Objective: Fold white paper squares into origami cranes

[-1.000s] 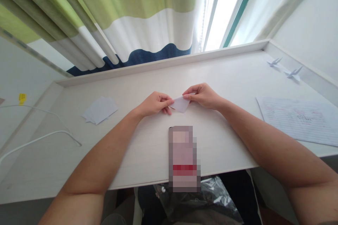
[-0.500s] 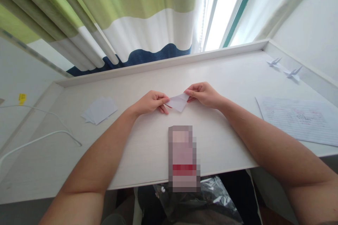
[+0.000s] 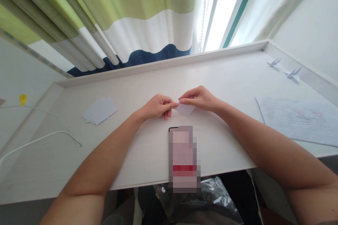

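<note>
A small folded piece of white paper (image 3: 186, 109) is held just above the desk, between both hands. My left hand (image 3: 160, 107) pinches its left corner with thumb and fingers. My right hand (image 3: 198, 98) has its thumb and fingertips closed on the paper's upper edge, close to the left fingertips. Part of the paper is hidden behind the right fingers. Nearer to me lies a phone (image 3: 182, 151), its screen blurred out by large pixels.
Several loose white paper sheets (image 3: 101, 110) lie on the left. Two folded paper cranes (image 3: 293, 74) stand at the far right corner, behind a lined sheet with writing (image 3: 298, 117). A white cable (image 3: 63, 132) crosses the desk's left side. The desk (image 3: 142, 161) has a raised back edge.
Both hands have drawn together, the left moving right and the right reaching left along the paper's edge. The paper has shifted slightly right and towards me.
</note>
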The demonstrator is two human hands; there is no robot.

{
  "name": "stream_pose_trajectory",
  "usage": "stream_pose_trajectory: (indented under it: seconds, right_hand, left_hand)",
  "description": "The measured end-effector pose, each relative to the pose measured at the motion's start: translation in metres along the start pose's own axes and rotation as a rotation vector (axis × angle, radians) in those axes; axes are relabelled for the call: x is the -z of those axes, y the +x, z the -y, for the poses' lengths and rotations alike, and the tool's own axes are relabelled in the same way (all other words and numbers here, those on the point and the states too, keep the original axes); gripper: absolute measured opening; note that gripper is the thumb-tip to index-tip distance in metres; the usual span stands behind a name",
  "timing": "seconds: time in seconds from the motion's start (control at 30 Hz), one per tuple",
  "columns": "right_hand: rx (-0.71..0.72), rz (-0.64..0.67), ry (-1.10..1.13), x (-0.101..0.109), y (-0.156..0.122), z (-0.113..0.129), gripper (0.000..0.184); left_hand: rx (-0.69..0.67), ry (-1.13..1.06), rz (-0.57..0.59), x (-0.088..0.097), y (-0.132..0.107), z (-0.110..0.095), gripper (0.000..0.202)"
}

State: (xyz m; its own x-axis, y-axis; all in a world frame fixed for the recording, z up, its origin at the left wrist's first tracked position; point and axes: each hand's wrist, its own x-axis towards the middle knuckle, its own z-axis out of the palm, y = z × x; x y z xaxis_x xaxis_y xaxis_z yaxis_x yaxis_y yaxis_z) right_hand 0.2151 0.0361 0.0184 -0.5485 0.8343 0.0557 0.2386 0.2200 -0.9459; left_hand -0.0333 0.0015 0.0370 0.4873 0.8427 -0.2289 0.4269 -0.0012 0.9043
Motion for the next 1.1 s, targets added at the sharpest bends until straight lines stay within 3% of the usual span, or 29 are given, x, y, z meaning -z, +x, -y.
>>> stream_pose_trajectory:
  seconds: [0.13, 0.27, 0.57, 0.87, 1.1]
  right_hand:
    - [-0.036, 0.076, 0.008, 0.003, -0.002, 0.005, 0.029]
    - [-0.075, 0.108, -0.027, 0.013, 0.001, 0.002, 0.029]
    - [-0.099, 0.017, 0.073, 0.022, 0.004, -0.009, 0.037]
    - [0.058, 0.129, -0.140, 0.011, -0.003, 0.008, 0.030]
    - [0.049, 0.227, -0.167, 0.008, -0.005, 0.014, 0.030]
  left_hand:
    - [-0.040, 0.047, 0.006, -0.003, -0.003, -0.005, 0.045]
    - [-0.046, 0.087, 0.008, 0.006, -0.004, -0.005, 0.043]
    - [-0.045, 0.070, -0.050, 0.022, -0.006, -0.003, 0.041]
    - [-0.082, 0.167, 0.010, 0.001, -0.003, -0.005, 0.041]
    - [-0.136, 0.150, 0.007, -0.010, -0.002, -0.005, 0.044]
